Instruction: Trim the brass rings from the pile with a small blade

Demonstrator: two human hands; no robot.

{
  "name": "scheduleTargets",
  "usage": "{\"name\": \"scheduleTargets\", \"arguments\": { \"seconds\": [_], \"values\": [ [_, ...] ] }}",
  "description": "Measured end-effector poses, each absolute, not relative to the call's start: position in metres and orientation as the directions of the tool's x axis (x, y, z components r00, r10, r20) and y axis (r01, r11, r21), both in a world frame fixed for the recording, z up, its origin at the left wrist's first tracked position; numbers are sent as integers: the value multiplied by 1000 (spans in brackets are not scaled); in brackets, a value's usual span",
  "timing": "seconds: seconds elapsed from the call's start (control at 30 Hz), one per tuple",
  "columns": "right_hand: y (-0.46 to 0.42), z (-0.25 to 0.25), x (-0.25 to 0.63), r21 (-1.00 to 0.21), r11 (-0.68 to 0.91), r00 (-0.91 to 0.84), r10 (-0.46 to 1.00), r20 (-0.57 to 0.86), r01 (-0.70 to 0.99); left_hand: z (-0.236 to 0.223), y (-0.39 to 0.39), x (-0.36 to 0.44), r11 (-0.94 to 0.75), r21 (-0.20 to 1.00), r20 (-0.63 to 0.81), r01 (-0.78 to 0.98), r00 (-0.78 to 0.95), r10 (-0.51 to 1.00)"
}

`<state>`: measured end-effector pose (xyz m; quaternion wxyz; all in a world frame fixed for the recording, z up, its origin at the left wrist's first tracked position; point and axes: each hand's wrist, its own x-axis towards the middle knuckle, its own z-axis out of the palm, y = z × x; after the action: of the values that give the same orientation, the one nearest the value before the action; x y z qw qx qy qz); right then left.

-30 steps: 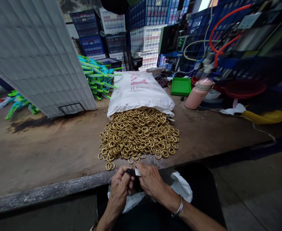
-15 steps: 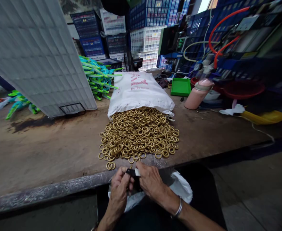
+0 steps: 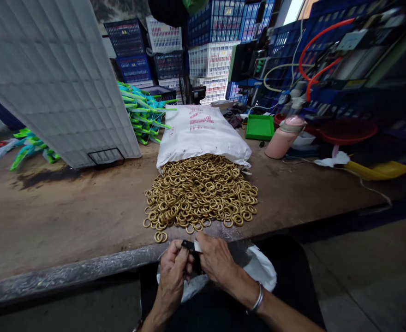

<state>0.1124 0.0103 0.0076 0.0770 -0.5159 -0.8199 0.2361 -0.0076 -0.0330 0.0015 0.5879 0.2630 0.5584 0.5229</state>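
My left hand and my right hand meet just below the table's front edge, fingers pinched together on a small black and white part held between them. A metal bangle sits on my right wrist. Just beyond my hands, a heap of brass rings spills out of a white sack lying on the worn wooden table. Two loose rings lie near the edge, closest to my left hand. A white plastic bag rests in my lap.
A large grey ribbed panel leans at the left. Green and blue plastic parts lie behind it. A green tray, a pink bottle, a red basin and a yellow scoop stand at the right. Stacked crates fill the back.
Both hands stay pinched on the small part in the same spot. The view has shifted slightly; nothing else has moved.
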Motion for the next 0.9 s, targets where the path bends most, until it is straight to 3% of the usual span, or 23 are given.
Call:
{"name": "scheduleTargets", "arguments": {
  "seconds": [0.4,0.53,0.67,0.77,0.9],
  "values": [
    [13,15,119,-573,423,-605,779,-166,702,1,-41,-12,303,888,-349,-346,-77,934],
    [16,10,123,-462,401,-520,839,-163,791,15,-51,-11,315,867,-338,-387,8,941],
    [20,6,119,-404,374,-451,886,-111,835,25,-53,-12,352,766,-356,-538,101,929],
    [21,4,111,-412,415,-472,880,-43,811,21,-49,-17,373,703,-393,-605,107,913],
    [23,-2,99,-332,413,-446,895,-26,848,11,-48,-27,375,672,-449,-638,51,892]
  ]
}}
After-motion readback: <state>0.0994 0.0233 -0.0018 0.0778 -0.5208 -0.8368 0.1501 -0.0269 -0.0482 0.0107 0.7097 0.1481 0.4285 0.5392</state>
